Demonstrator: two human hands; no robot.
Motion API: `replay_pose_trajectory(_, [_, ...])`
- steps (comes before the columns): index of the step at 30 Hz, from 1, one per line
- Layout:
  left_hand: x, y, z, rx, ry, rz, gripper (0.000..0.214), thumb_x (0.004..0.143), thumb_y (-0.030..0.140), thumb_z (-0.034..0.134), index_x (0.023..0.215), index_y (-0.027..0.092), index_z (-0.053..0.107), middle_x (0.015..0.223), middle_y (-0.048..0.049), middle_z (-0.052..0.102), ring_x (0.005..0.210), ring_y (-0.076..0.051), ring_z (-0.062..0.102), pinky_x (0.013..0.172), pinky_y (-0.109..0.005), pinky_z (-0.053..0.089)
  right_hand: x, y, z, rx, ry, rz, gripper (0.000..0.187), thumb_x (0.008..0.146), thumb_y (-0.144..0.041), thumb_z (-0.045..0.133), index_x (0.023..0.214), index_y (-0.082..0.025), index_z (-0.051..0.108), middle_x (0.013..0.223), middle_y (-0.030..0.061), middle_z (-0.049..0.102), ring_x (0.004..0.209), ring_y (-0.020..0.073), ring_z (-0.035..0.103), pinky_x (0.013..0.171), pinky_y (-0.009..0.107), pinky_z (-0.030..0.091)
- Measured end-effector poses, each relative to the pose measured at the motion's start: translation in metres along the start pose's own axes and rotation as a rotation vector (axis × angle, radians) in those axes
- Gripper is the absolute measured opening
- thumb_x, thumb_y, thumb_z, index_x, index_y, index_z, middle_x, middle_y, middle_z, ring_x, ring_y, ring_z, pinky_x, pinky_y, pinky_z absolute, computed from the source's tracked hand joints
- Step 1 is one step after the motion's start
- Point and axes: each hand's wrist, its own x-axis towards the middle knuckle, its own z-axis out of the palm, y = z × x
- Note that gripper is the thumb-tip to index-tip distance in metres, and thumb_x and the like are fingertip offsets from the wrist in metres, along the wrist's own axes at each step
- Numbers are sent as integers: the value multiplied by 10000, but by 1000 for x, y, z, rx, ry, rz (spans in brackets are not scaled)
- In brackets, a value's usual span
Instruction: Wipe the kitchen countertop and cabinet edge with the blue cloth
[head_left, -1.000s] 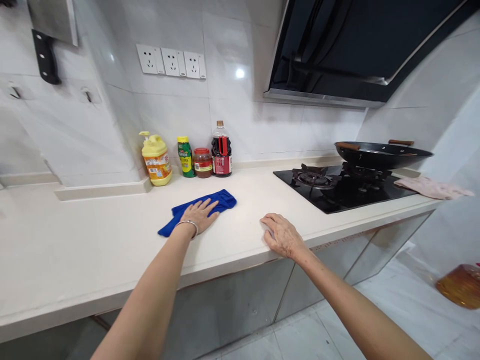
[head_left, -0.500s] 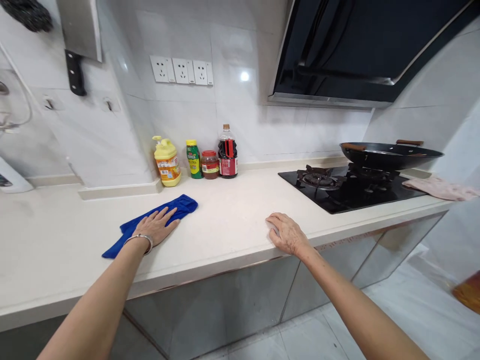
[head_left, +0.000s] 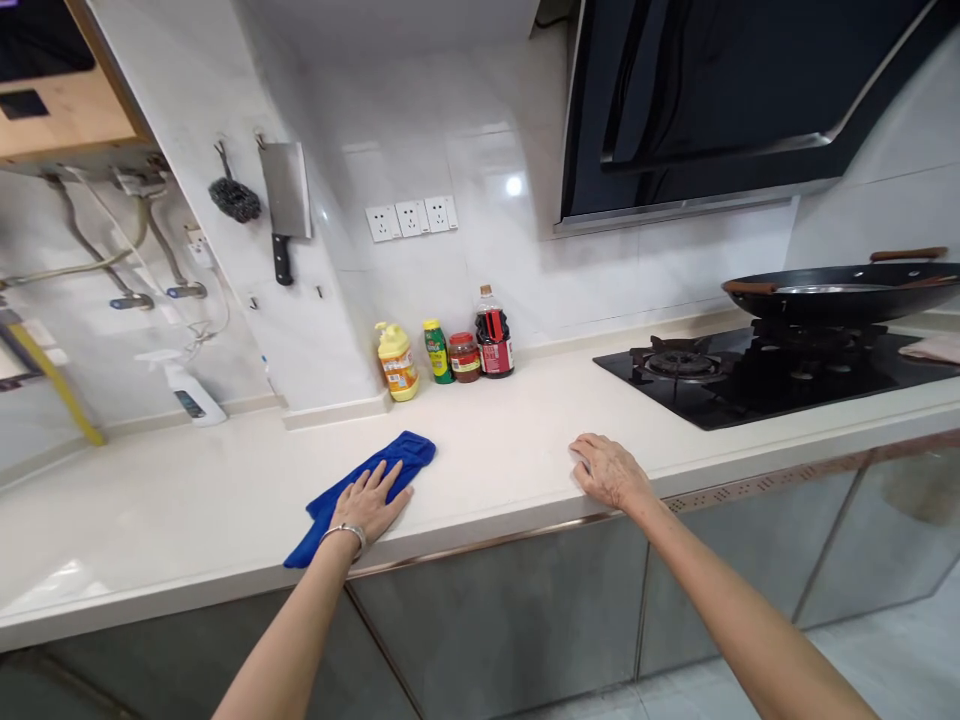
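Observation:
My left hand (head_left: 372, 503), with a bangle at the wrist, lies flat with fingers spread on a folded blue cloth (head_left: 411, 452) on the white countertop (head_left: 495, 450). The cloth shows beyond the fingertips and to the left of the palm. Near the counter's front edge, to the right, rests my right hand (head_left: 611, 472). Its fingers are loosely bent, the thumb stands a little apart, and no object shows in it. The underside of that hand is hidden.
Along the wall stand a yellow pump bottle (head_left: 397, 362), a green bottle (head_left: 437, 352), a red-lidded jar (head_left: 464, 358) and a dark sauce bottle (head_left: 495, 338). A spray bottle (head_left: 187, 390) is at left. On the right, a wok (head_left: 840, 292) sits on the gas hob (head_left: 712, 400). A cleaver (head_left: 285, 200) hangs above.
My view has swung left, bringing the spray bottle and water pipes into sight. Both hands and the cloth keep about the same places on the counter.

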Motion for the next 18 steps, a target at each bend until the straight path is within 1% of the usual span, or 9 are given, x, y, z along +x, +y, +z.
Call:
replay_pose_trajectory(5, [-23,8,-4,12,-2,41,732,946,685,279,1587,333,274,1664,-37,213,1526,-317,242,1234,-525,256,-1,-2,-3,2,1,-2,338,887,-188,485,1162,-165,679,1235,106,657,1116,240,578,974,353,409])
replay_pose_trajectory(9, [-44,24,-6,10,-9,94,762,932,725,297,1590,342,259,1668,-17,193,1535,-312,216,1236,-529,250,-1,-3,-4,-1,5,-6,314,886,-182,488,1127,-160,687,1221,116,663,1116,253,582,960,363,413])
replay_pose_trajectory(14, [-70,57,-7,37,5,186,830,904,766,337,1600,330,218,1678,-24,153,1546,-315,176,1245,-527,234,-2,-6,-6,-5,17,7,293,887,-184,491,1095,-158,695,1202,117,666,1116,262,587,952,366,413])
replay_pose_trajectory(16, [-74,73,-9,29,-2,217,851,894,781,341,1603,329,203,1681,-30,136,1549,-322,158,1248,-537,224,-2,-6,-6,-3,16,10,292,885,-180,490,1092,-160,695,1206,114,667,1118,259,585,952,365,414])
replay_pose_trajectory(18, [-71,93,-11,5,-21,246,835,904,782,305,1602,334,205,1681,-32,135,1550,-327,147,1249,-545,218,-2,-6,-7,-4,14,10,296,880,-175,487,1089,-160,696,1221,113,664,1129,259,582,959,365,413])
